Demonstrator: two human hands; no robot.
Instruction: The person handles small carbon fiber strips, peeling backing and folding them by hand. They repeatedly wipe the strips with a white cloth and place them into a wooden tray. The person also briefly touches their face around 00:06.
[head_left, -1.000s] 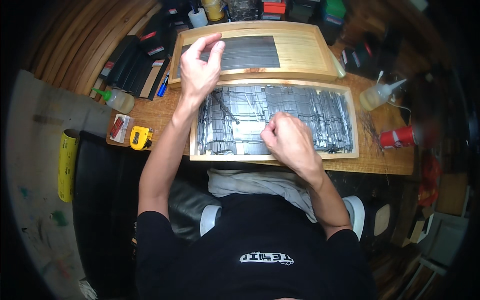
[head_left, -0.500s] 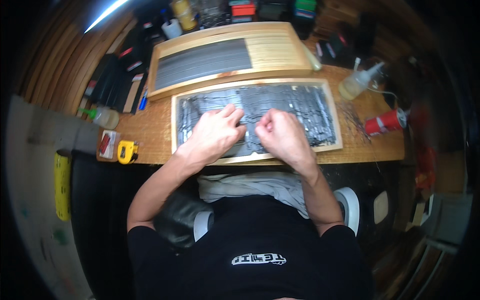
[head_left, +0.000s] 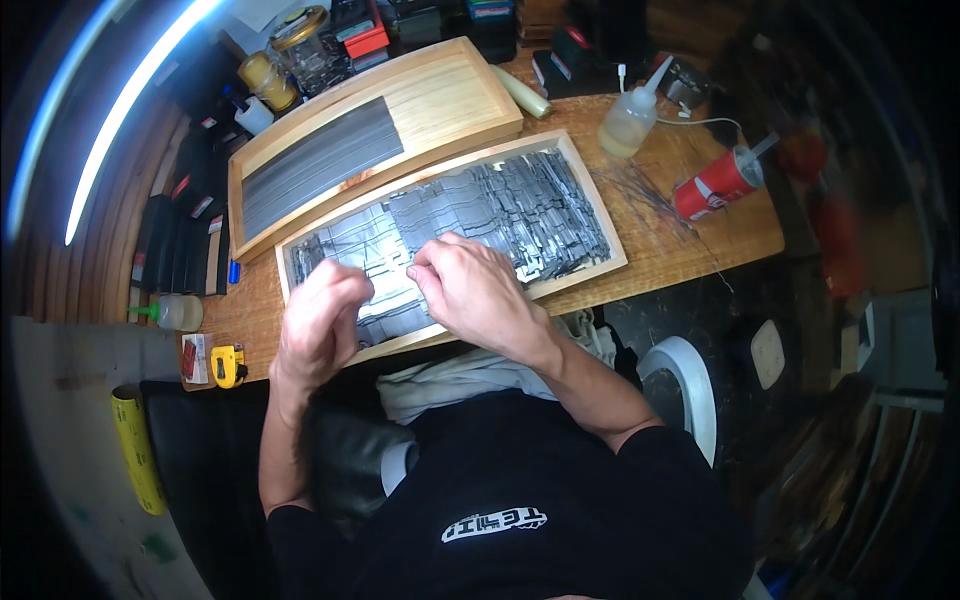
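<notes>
A shallow wooden tray (head_left: 600,212) filled with thin dark grey strips (head_left: 470,205) lies nearest me on the bench, the strips in uneven overlapping rows. My left hand (head_left: 325,318) is closed over the tray's near left part, its fingertips turned inward. Just right of it, my right hand (head_left: 475,295) is closed with thumb and forefinger pinched together above the strips. Whatever is between the fingers of either hand is too small or hidden to make out. Behind lies a second wooden tray (head_left: 450,100), with neat grey strips (head_left: 325,155) covering its left part.
To the right stand a squeeze bottle (head_left: 628,125) and a red can (head_left: 715,185), with thin dark strands (head_left: 650,195) between them and the near tray. At the left are a yellow tape measure (head_left: 229,366) and a small green-tipped bottle (head_left: 178,312). Boxes and jars line the back.
The view has turned, so the trays appear tilted. Both hands have shifted left relative to the near tray: the left to its near left part, the right to left of the middle.
</notes>
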